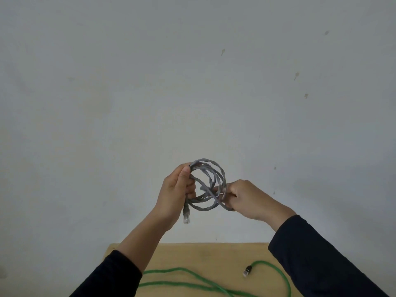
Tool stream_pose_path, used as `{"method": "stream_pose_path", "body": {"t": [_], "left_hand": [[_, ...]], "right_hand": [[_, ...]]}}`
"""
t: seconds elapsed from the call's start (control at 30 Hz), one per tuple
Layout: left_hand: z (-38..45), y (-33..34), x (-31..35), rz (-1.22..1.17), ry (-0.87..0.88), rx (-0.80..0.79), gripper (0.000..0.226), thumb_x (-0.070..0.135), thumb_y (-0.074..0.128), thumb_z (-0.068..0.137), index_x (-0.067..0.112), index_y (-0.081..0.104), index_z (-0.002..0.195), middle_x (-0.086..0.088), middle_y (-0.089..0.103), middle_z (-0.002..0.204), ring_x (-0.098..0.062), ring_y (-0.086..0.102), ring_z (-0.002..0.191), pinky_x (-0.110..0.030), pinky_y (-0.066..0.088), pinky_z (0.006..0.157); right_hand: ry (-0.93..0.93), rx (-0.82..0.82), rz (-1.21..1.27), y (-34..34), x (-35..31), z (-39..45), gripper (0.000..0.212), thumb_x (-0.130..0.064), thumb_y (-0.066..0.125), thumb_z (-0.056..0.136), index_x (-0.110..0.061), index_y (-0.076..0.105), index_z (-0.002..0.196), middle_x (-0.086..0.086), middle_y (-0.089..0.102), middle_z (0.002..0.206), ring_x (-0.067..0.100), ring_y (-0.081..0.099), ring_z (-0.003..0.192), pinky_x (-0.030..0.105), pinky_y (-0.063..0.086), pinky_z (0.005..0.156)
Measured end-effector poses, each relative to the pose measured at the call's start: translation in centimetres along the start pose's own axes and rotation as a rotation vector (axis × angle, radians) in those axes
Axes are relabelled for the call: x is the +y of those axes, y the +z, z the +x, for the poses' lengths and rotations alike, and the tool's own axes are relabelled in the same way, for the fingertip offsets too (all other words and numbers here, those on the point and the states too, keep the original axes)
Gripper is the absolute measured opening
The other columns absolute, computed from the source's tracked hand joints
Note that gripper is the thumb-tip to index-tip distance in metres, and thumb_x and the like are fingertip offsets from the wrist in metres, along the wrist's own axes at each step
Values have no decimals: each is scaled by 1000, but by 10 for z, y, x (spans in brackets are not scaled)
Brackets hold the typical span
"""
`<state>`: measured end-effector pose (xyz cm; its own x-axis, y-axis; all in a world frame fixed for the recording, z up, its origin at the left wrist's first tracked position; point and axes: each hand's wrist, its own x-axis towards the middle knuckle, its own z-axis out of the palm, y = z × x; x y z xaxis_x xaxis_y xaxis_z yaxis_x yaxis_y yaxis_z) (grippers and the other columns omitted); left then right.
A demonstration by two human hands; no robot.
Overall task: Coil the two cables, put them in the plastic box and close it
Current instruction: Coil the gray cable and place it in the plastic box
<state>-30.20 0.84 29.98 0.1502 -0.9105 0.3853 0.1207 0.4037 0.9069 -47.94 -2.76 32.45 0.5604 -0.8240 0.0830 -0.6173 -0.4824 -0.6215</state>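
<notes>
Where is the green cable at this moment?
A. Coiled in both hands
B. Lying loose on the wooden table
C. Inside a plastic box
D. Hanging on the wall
B: the green cable lies uncoiled on the wooden table, while both hands hold the grey coiled cable.

Pretty flat, soft daylight is seen all over, no glare anywhere. The grey wall point(192, 82) is darkened a bit toward the corners. Everything's slightly soft, and only faint shadows are cast.
</notes>
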Motion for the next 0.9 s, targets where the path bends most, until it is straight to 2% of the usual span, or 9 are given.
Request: {"method": "stream_pose_path", "body": {"t": [0.07,0.17,0.23,0.37,0.43,0.53,0.67,0.8,0.9], "left_hand": [[-1,3,-3,7,-31,-4,31,22,34,101,12,63,99,7,26,60,-8,28,51,-19,28,48],[-7,6,-12,17,-82,18,31,25,32,101,14,62,100,4,38,60,-8,35,51,-20,33,50],[-11,7,-19,15,-97,36,32,27,30,101,15,60,98,8,43,59,-7,36,50,-21,35,51],[-23,14,-25,-13,-99,27,33,27,26,102,16,57,93,13,39,58,-8,35,54,-22,39,53],[-26,15,-24,-24,-95,20,34,26,26,102,15,57,94,10,38,60,-8,35,54,-22,39,53],[-23,10,-19,-16,-81,19,34,25,28,102,15,59,94,7,36,61,-8,36,54,-22,39,53],[-20,10,-16,-4,-68,56,33,24,28,102,15,57,88,3,32,65,-8,33,52,-19,38,51],[-20,16,-16,48,-78,83,34,22,26,102,14,49,78,3,30,64,-5,31,48,-17,35,46],[-19,17,-19,126,-73,99,32,23,28,102,14,48,78,5,32,62,-4,32,46,-17,34,46]], "right_hand": [[-43,26,-73,2,1,1,30,-9,46,92,-23,72,99,-8,40,48,8,25,37,13,25,39],[-90,98,-69,7,2,2,28,-1,44,88,-8,70,93,2,51,57,8,28,39,13,25,41],[-106,181,64,12,4,1,27,0,44,89,-11,69,88,2,58,61,4,35,45,14,30,47],[-119,242,252,26,12,5,22,-3,46,89,-12,64,83,14,64,74,14,49,65,30,42,64],[-100,229,302,29,13,6,23,0,46,89,-10,66,84,8,65,74,12,55,68,28,46,68],[-70,216,348,24,15,4,21,-3,47,91,-9,65,82,1,60,67,11,48,63,27,40,66],[-54,247,408,15,12,1,23,-3,49,91,-10,66,78,-16,50,51,0,38,48,11,31,53],[-50,226,458,21,3,5,33,-3,49,92,-22,64,69,-17,46,47,2,35,48,11,30,52],[-55,213,531,24,-2,5,30,-10,49,94,-9,63,68,-9,36,53,10,28,53,20,30,56]]}}
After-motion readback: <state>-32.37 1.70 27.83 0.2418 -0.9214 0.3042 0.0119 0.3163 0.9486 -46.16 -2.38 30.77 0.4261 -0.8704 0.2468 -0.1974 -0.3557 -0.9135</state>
